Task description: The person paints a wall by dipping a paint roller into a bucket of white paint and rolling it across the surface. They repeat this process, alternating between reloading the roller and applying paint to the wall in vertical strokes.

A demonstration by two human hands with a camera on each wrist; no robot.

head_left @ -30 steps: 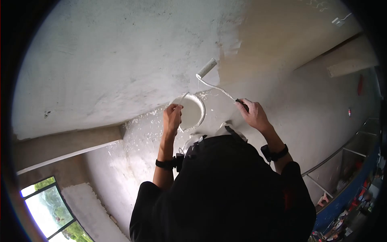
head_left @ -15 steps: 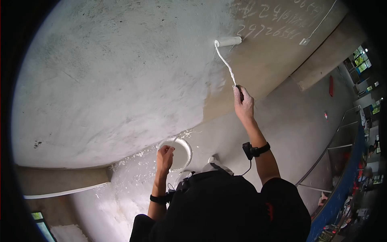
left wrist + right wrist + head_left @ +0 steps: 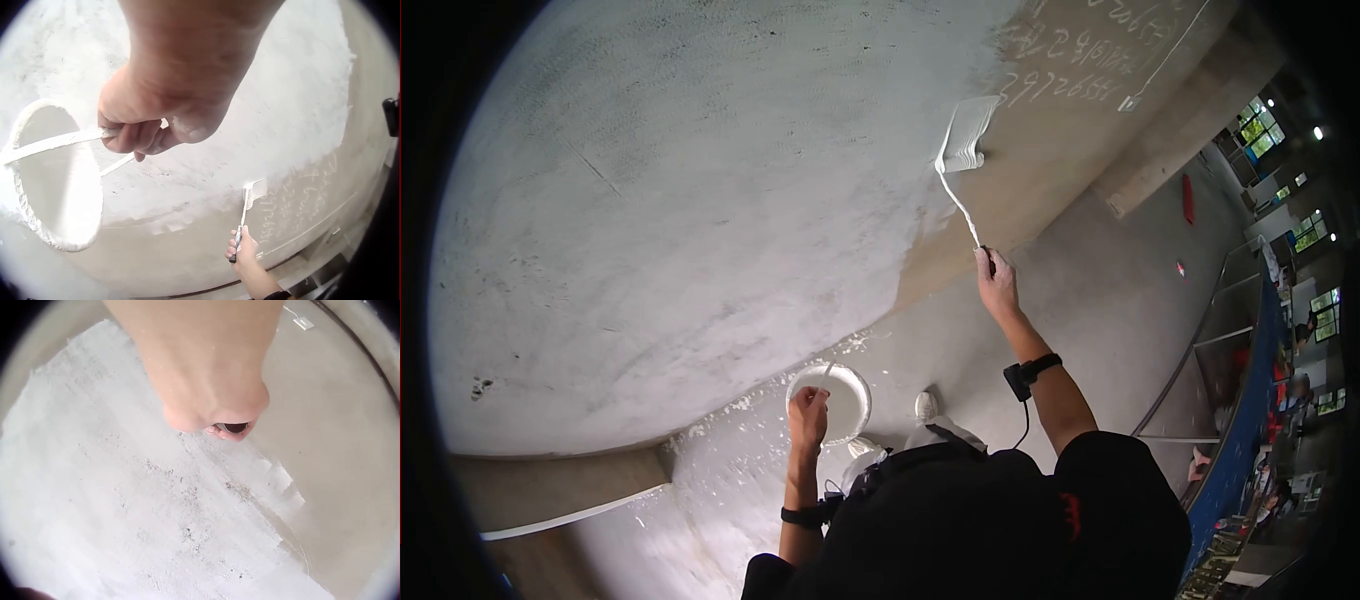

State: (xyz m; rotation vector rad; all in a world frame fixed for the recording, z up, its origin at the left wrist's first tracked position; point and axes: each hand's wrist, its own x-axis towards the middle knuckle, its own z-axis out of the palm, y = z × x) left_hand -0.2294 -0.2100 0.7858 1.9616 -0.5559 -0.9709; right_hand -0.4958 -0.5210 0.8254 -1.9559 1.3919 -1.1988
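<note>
My left hand [image 3: 807, 418] grips the handle [image 3: 62, 143] of a paint-coated white bucket [image 3: 861, 400], its fingers curled round the strap in the left wrist view. The bucket holds pale paint. My right hand [image 3: 999, 287] holds the dark grip [image 3: 235, 427] of a paint roller, arm stretched out. The roller's white frame [image 3: 960, 207] runs up to the roller head [image 3: 973, 150], which lies against the wall [image 3: 700, 200] over the border of white coat and bare brown plaster, blurred by motion.
Chalk writing [image 3: 1080, 65] and a socket [image 3: 1130, 103] mark the bare wall. Paint splatters dot the floor [image 3: 1080, 300] around the bucket, near my shoe [image 3: 926, 404]. A railing stands over a blue edge [image 3: 1235, 480] at the right. A concrete ledge [image 3: 570, 490] juts out at lower left.
The roller went from beside the wall's lower part up onto its paint border, with my right arm stretching out. It has since moved slightly lower. My left hand keeps its grip on the bucket handle.
</note>
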